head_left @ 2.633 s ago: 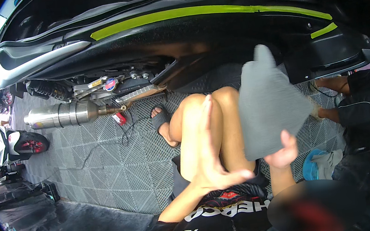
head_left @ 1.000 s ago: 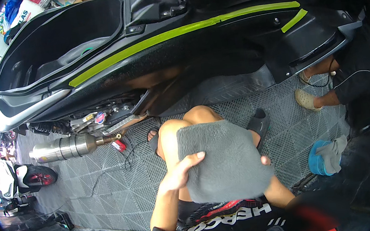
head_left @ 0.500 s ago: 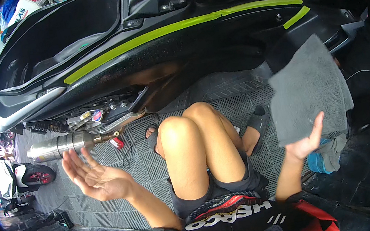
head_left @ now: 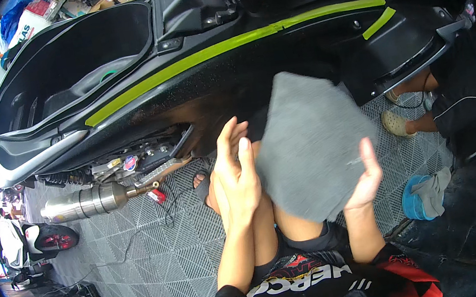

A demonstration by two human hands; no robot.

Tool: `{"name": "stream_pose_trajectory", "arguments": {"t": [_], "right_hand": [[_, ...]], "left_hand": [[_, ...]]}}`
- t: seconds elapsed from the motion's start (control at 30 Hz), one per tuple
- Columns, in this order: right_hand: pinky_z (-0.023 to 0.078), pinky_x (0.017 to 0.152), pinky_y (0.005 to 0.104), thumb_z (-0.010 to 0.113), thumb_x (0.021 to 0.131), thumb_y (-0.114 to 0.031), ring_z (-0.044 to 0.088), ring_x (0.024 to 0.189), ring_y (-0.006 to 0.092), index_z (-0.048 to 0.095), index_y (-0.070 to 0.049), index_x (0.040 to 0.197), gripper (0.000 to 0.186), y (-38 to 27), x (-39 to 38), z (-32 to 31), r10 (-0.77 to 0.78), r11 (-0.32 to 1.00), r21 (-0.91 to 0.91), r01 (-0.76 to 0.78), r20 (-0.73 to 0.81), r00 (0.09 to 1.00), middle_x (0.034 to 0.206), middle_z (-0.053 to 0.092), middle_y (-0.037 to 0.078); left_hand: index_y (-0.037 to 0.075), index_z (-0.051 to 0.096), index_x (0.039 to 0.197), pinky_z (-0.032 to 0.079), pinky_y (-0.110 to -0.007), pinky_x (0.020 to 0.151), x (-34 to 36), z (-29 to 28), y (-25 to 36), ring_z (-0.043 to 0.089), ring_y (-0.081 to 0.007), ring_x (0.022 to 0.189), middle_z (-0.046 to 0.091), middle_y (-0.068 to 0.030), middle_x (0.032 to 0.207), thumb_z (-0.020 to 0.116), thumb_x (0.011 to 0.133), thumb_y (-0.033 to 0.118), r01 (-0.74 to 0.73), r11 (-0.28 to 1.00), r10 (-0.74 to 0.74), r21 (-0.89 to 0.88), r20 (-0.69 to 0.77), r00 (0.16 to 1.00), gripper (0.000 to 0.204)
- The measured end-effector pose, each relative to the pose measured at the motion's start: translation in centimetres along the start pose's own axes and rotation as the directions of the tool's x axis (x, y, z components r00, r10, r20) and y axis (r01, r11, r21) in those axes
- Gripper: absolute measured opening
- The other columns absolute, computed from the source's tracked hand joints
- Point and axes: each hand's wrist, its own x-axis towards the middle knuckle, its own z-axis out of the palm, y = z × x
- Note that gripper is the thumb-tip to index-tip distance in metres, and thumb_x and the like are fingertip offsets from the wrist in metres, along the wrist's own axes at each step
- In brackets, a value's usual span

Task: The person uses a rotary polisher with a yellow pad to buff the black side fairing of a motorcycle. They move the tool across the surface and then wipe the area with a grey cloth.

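Observation:
A grey microfibre cloth (head_left: 315, 145), slightly blurred by motion, hangs spread out over my knees. My right hand (head_left: 364, 180) holds its lower right edge, thumb up along the front and the other fingers hidden behind. Close to the cloth's left edge is my left hand (head_left: 238, 178), upright with its fingers stretched out and nothing in it; whether it touches the cloth I cannot tell. Beyond both hands stands the black side panel (head_left: 230, 87) of a scooter, with a long strip of yellow-green tape (head_left: 197, 58) and a shorter piece (head_left: 379, 23) along it.
A silver exhaust (head_left: 87, 201) lies low at the left, beside a small red object (head_left: 157, 195). At the right, a blue bucket (head_left: 412, 204) holds a grey rag (head_left: 432, 193). Another person's foot in a pale clog (head_left: 395, 124) is on the grey tiled floor. A parked motorbike (head_left: 26, 240) stands far left.
My right hand has carried the cloth leftward to in front of my knees. My left hand has moved right, from near the exhaust to beside the cloth. Another person's feet have come into view.

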Motion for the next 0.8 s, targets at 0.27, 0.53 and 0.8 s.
{"name": "stream_pose_trajectory", "arguments": {"t": [0.27,0.53,0.8], "right_hand": [[0.036,0.115,0.0489,0.060,0.100,-0.037,0.045,0.141,0.0337,0.049,0.004,0.144,0.061,3.4,11.8,-1.9,-0.414,0.127,-0.875,0.467,0.381,0.826,0.152,0.047,0.023],[0.013,0.121,0.0593,0.071,0.075,-0.070,0.029,0.153,0.0353,0.069,-0.007,0.126,0.081,2.5,22.0,2.1,-0.092,-0.745,-0.332,0.578,0.910,0.404,0.162,0.040,0.015],[0.007,0.123,0.0579,0.041,0.095,-0.058,0.032,0.151,0.0392,0.057,0.004,0.139,0.078,10.2,20.7,2.3,-0.384,-0.485,-0.546,0.683,0.835,0.394,0.153,0.051,0.019]], "left_hand": [[-0.007,0.057,0.129,0.048,-0.042,0.107,-0.1,0.3,-3.8,0.064,-0.0305,0.117,0.062,-0.0220,0.128,0.047,0.104,0.015,-0.369,0.878,0.272,-0.305,-0.315,0.909,0.035],[-0.002,0.047,0.145,0.031,-0.055,0.119,-8.7,-12.7,-8.3,0.043,-0.0421,0.142,0.044,-0.0277,0.152,0.070,0.088,0.040,-0.259,0.910,0.254,0.324,0.058,0.965,0.075],[-0.006,0.034,0.152,0.039,-0.048,0.114,-12.9,-21.9,-11.0,0.047,-0.0354,0.138,0.042,-0.0230,0.154,0.052,0.088,0.066,0.026,0.998,-0.046,-0.064,-0.324,0.945,0.098]]}}
